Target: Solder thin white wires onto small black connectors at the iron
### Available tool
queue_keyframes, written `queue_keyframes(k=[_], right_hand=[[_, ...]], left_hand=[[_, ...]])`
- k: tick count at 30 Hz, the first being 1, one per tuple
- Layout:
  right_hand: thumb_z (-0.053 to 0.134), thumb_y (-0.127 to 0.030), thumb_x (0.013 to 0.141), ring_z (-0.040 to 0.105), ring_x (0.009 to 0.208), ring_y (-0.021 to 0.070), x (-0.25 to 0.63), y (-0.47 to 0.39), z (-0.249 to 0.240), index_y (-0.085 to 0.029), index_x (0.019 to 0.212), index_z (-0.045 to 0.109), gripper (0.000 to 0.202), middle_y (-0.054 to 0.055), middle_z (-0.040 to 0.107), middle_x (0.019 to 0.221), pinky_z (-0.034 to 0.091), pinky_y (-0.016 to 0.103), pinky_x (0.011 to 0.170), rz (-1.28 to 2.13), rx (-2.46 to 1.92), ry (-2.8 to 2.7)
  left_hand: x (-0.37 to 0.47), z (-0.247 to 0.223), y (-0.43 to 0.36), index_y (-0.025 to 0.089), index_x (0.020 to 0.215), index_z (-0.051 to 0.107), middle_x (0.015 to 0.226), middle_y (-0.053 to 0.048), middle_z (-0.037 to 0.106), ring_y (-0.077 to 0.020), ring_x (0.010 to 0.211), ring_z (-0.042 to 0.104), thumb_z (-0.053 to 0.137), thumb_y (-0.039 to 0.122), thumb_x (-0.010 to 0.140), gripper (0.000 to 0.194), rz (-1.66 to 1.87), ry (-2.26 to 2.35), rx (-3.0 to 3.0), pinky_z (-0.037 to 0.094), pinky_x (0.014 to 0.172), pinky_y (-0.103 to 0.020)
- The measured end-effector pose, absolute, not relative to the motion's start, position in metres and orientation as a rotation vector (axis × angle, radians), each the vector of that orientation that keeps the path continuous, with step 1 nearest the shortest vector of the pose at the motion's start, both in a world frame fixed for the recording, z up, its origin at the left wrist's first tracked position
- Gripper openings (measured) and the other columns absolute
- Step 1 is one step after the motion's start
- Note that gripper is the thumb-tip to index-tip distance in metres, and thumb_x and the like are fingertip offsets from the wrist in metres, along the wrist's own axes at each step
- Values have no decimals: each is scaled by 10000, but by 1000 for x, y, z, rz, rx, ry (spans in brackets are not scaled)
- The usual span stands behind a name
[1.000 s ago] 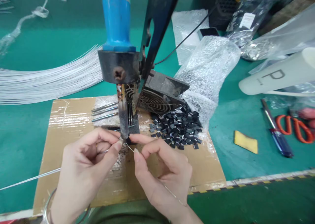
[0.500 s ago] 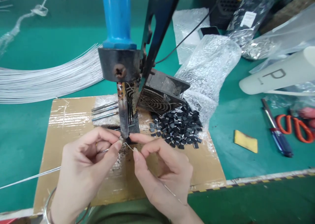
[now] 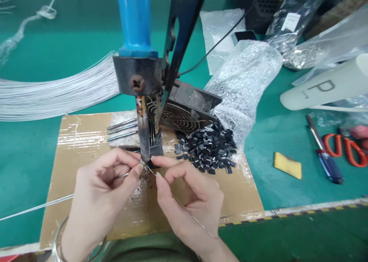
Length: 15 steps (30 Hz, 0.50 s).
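Note:
A blue-handled soldering iron is clamped upright, its dark tip pointing down between the hands. My left hand pinches the end of a thin white cable just left of the tip; a small part at the fingertips is too small to make out. My right hand is closed around a thin solder wire, whose end reaches the tip; its index finger is beside the tip. Right behind that hand lies a pile of small black connectors on the cardboard.
A dark fan stands behind the tip. White cables lie at the left. On the right are bubble wrap, a yellow sponge, a screwdriver, orange-handled scissors and a white bottle.
The iron and its clamp appear very slightly further left in the view. Both hands keep their hold near the tip, with hardly any movement.

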State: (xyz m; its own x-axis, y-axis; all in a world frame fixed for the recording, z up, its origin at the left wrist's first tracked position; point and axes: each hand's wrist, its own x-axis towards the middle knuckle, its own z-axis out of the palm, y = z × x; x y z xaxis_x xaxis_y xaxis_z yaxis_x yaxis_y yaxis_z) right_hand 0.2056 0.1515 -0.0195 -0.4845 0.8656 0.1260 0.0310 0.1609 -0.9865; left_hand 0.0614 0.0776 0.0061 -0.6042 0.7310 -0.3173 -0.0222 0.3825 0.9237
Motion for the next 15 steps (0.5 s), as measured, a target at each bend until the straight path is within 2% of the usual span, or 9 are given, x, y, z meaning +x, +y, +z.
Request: queue_keyframes(k=[8, 12, 15], right_hand=[[713, -46, 853, 819, 1002, 137, 206, 152, -19, -225, 803, 620, 209, 10, 849, 1072, 602, 205, 940, 1402, -876, -1697], [715, -50, 871, 810, 1008, 125, 208, 150, -20, -228, 808, 610, 216, -7, 837, 1121, 591, 201, 952, 1447, -876, -1685], [687, -86, 935, 794, 992, 121, 211, 149, -25, -241, 924, 618, 169, -6, 818, 1104, 594, 211, 925, 1469, -903, -1644]], left_hand=[[62, 7, 79, 213, 761, 711, 551, 53, 558, -66, 502, 437, 782, 245, 838, 109, 1261, 1911, 652, 337, 472, -108], [62, 5, 79, 216, 772, 734, 568, 44, 599, -68, 510, 500, 781, 236, 842, 86, 1281, 1917, 663, 379, 481, -100], [64, 3, 75, 219, 772, 759, 590, 32, 638, -68, 509, 535, 793, 237, 839, 77, 1281, 1895, 718, 404, 479, -95]])
